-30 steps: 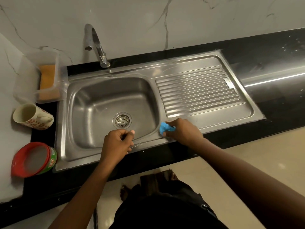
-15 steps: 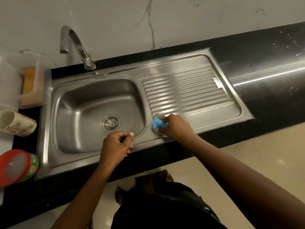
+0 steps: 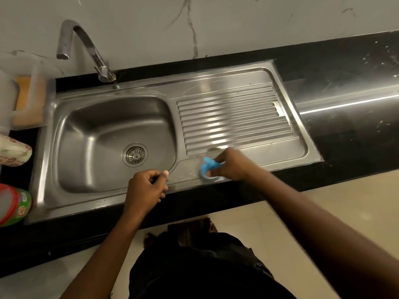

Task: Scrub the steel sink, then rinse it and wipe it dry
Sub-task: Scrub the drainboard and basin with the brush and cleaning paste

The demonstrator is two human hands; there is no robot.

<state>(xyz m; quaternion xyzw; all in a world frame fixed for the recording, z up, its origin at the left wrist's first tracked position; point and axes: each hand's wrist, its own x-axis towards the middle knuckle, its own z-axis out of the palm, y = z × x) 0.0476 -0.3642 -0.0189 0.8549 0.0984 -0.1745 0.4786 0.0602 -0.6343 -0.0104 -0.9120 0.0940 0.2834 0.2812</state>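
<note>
Pinched between the thumb and curled fingers of the right hand point(image 3: 234, 166), a crumpled blue scrub pad point(image 3: 207, 167) is pressed down on the steel sink point(image 3: 216, 79). It sits on the flat front ledge, just below the near left corner of the ribbed draining board point(image 3: 235, 119) and just right of the basin point(image 3: 103, 130). Small white flecks of foam or water point(image 3: 183, 176) dot the ledge between the pad and the other hand. The pad's lower edge is blurred, so its exact shape cannot be told.

Curled into a fist, with the thumb laid over the forefinger, the left hand point(image 3: 146, 187) rests on the front rim of the sink at the basin's near right corner. It is near the pad but apart from it.

At the bottom of the basin lies the round drain strainer point(image 3: 135, 156). Behind the basin's back left corner a curved steel tap point(image 3: 86, 46) rises, its spout turned left.

A black counter point(image 3: 345, 83) frames the sink. On its left side stand a clear plastic box point(image 3: 37, 83) with an orange sponge point(image 3: 28, 100) inside, a patterned mug point(image 3: 13, 153) lying on its side, and a green tub with a red lid point(image 3: 11, 205) at the frame's edge. Marbled wall point(image 3: 237, 24) backs the counter, and pale floor tile point(image 3: 323, 201) shows below, beside the person's dark clothing point(image 3: 205, 268).
</note>
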